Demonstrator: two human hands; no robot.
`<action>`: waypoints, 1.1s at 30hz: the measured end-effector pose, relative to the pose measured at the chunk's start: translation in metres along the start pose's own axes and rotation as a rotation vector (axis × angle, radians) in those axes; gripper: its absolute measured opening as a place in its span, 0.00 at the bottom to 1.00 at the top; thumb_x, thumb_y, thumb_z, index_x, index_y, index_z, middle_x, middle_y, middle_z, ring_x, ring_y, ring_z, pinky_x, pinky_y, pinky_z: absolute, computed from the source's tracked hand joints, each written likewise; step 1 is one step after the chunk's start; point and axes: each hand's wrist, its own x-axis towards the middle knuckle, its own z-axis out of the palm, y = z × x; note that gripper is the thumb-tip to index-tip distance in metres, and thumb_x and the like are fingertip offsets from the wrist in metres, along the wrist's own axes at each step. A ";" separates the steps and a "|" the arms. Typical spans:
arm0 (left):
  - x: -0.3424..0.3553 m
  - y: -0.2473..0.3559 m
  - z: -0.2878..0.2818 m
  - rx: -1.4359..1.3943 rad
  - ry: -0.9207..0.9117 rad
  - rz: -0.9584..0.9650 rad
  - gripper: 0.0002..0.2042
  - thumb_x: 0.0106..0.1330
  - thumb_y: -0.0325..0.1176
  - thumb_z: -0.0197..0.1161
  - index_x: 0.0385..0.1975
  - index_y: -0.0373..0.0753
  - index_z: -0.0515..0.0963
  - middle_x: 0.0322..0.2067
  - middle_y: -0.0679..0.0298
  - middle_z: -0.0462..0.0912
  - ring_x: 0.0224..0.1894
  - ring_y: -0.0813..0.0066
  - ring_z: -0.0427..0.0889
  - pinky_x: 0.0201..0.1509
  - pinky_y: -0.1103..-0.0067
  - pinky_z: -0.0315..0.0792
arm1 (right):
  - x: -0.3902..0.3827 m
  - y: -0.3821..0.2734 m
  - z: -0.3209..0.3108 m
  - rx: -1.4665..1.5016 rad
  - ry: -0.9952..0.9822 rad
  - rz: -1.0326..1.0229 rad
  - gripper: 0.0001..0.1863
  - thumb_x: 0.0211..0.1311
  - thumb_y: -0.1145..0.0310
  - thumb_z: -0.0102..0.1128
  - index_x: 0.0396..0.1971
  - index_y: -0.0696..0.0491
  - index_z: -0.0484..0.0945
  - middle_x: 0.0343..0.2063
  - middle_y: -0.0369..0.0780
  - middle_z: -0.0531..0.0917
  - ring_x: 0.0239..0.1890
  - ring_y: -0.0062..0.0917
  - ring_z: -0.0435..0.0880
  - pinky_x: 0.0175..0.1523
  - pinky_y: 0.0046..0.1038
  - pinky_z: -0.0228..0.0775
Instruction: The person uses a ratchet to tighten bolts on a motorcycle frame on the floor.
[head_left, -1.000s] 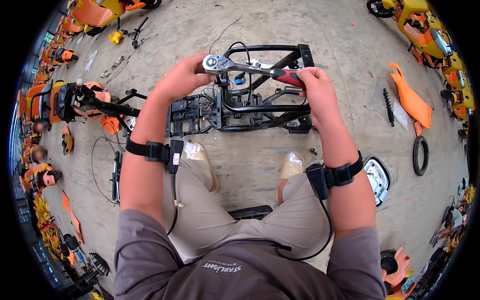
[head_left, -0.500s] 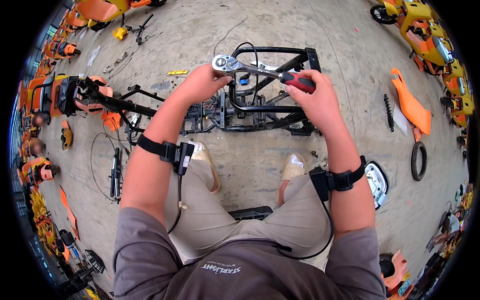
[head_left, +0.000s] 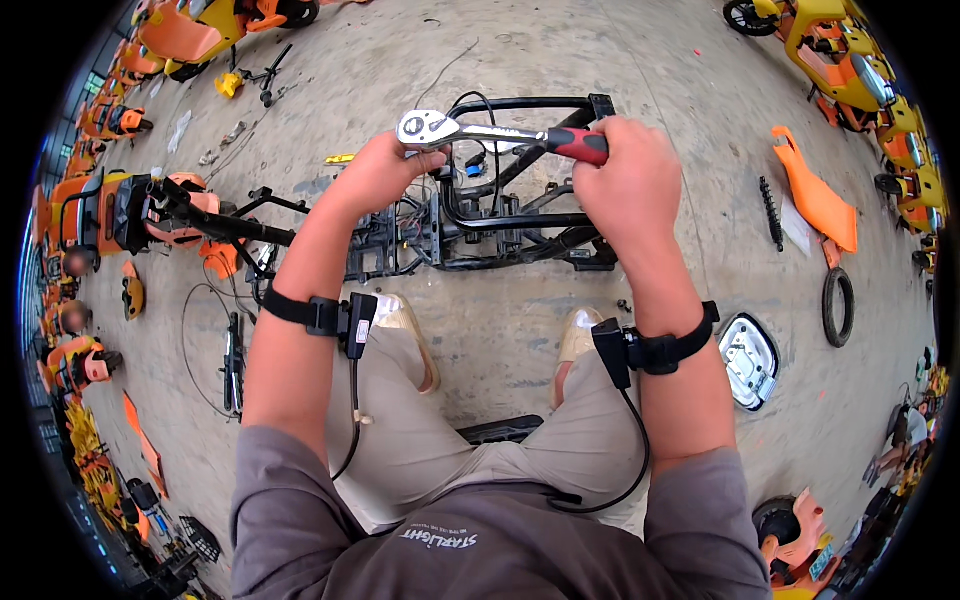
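Observation:
A chrome ratchet wrench (head_left: 480, 133) lies nearly level above the black tubular vehicle frame (head_left: 530, 221). My right hand (head_left: 628, 185) is closed over its red-and-black handle, knuckles up. My left hand (head_left: 385, 175) is curled under the wrench's round head at the frame's upright tube, thumb and fingers pressed in there, partly hidden. Inside the frame are wiring, a small blue part (head_left: 474, 169) and dark brackets. A black cable loops over the top tube.
Yellow-orange scooters (head_left: 835, 55) stand along both sides. On the floor lie an orange panel (head_left: 815, 190), shock absorber (head_left: 772, 213), tyre (head_left: 838, 307), silver-lined black housing (head_left: 748, 360), cables and a yellow tool (head_left: 340, 159). A black steering assembly (head_left: 215, 220) extends left. A person (head_left: 905, 435) is at the far right.
My right hand has turned further over the handle, from a thumb-side grip to knuckles up. The wrench and my left hand have shifted slightly left.

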 end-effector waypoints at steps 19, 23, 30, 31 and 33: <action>-0.071 0.073 -0.006 -0.296 0.314 -0.076 0.13 0.76 0.38 0.57 0.51 0.37 0.76 0.34 0.69 0.79 0.37 0.83 0.75 0.41 0.82 0.69 | 0.011 -0.020 -0.009 0.231 -0.574 0.232 0.06 0.50 0.65 0.65 0.24 0.51 0.80 0.26 0.43 0.84 0.32 0.43 0.83 0.36 0.42 0.74; -0.057 0.073 0.002 -0.268 0.248 -0.104 0.13 0.73 0.36 0.61 0.49 0.34 0.78 0.46 0.61 0.84 0.50 0.76 0.77 0.59 0.76 0.67 | 0.006 -0.006 -0.010 0.155 -0.174 -0.043 0.05 0.47 0.68 0.64 0.22 0.51 0.77 0.23 0.40 0.81 0.32 0.41 0.81 0.34 0.44 0.70; -0.052 0.029 0.052 -0.776 0.251 -0.366 0.08 0.66 0.26 0.58 0.42 0.34 0.77 0.40 0.64 0.81 0.43 0.75 0.77 0.50 0.78 0.68 | -0.021 -0.005 0.005 -0.009 -0.484 0.032 0.05 0.52 0.66 0.63 0.25 0.51 0.79 0.22 0.43 0.81 0.29 0.43 0.82 0.32 0.43 0.71; -0.052 0.024 0.052 -0.748 0.206 -0.415 0.08 0.66 0.26 0.57 0.43 0.34 0.77 0.40 0.64 0.81 0.44 0.75 0.77 0.50 0.78 0.68 | -0.024 -0.004 0.011 -0.014 -0.500 0.020 0.05 0.52 0.66 0.63 0.25 0.51 0.79 0.22 0.43 0.81 0.29 0.43 0.82 0.32 0.43 0.71; -0.054 0.020 0.050 -0.738 0.165 -0.473 0.09 0.65 0.26 0.57 0.43 0.34 0.76 0.40 0.64 0.80 0.44 0.75 0.78 0.50 0.78 0.68 | -0.027 -0.001 0.020 0.012 -0.619 0.087 0.06 0.52 0.65 0.64 0.26 0.51 0.79 0.23 0.43 0.82 0.30 0.43 0.83 0.33 0.41 0.73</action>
